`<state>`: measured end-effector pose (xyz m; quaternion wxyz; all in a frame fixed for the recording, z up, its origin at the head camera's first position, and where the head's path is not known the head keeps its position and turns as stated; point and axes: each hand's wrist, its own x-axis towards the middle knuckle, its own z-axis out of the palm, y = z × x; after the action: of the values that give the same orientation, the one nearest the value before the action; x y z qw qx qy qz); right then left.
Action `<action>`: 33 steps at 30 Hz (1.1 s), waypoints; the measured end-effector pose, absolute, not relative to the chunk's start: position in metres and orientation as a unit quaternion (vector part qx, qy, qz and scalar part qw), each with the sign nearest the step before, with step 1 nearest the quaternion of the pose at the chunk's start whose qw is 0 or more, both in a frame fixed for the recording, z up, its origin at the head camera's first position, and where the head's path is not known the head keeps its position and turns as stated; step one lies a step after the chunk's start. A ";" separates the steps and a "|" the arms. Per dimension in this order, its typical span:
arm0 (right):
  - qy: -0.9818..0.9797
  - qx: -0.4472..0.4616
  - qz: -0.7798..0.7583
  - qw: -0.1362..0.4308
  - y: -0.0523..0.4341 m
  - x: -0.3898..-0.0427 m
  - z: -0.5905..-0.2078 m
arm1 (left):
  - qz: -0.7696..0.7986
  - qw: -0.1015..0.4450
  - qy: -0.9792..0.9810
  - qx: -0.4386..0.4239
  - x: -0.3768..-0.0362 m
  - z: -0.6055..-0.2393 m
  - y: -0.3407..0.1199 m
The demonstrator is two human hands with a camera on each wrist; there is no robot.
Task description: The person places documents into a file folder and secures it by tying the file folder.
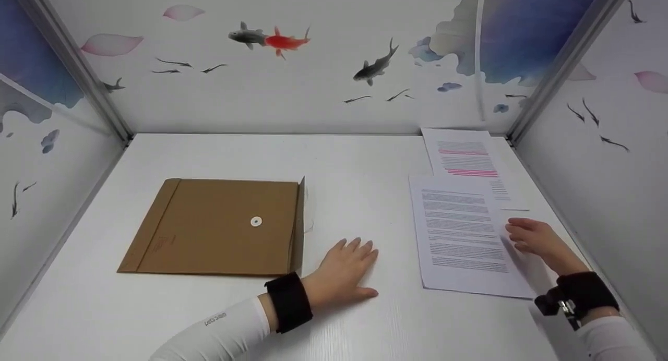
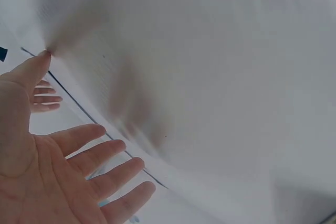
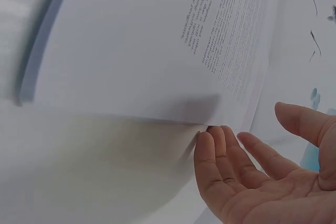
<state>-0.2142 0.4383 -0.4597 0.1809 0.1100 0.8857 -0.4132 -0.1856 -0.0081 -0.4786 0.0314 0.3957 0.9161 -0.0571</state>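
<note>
On the white tabletop [image 1: 365, 157], inside a booth papered with painted fish, we have a brown string-tie envelope [image 1: 214, 228] lying flat at the left and two printed sheets at the right. Our left hand [image 1: 344, 269] rests palm down on the bare surface just right of the envelope, fingers straight and spread, holding nothing. Our right hand [image 1: 535, 238] lies with loosely extended fingers at the right edge of the nearer printed sheet [image 1: 462, 236], fingertips touching the paper; the right wrist view shows the fingertips [image 3: 210, 140] tucked just under the lifted edge of that sheet [image 3: 157, 51], with the thumb held apart, so nothing is pinched yet. The farther sheet [image 1: 469, 163], marked with pink highlighter lines, sits behind the nearer one, and the two overlap slightly.

We judge the weak point to be that shallow contact. With only fingertips under a thin edge, the sheet could slip off and fall flat, or crease if the thumb closes near the margin alone. Because the two sheets overlap, dragging the nearer one could shift the highlighted one. The envelope's flap [image 1: 301, 223] stands up at its right side, close to our left hand, and a careless sweep could knock it.
</note>
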 end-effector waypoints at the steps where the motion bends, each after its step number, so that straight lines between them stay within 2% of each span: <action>1: 0.886 0.105 -0.414 0.181 0.437 -0.215 -0.460 | -0.053 0.034 0.916 0.396 -0.186 -0.479 -0.007; 20: 0.875 0.069 -0.444 0.180 0.404 -0.223 -0.463 | -0.041 0.063 0.914 0.398 -0.198 -0.477 0.012; 26: 0.868 0.057 -0.453 0.197 0.394 -0.225 -0.461 | -0.015 0.075 0.915 0.397 -0.199 -0.477 0.013; 33: 0.854 0.051 -0.471 0.213 0.386 -0.227 -0.462 | -0.022 0.058 0.913 0.404 -0.199 -0.478 0.014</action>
<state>-0.2267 0.3856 -0.4617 0.2130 0.0509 0.8545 -0.4710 -0.1988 0.0137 -0.4776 0.0583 0.4036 0.9128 -0.0216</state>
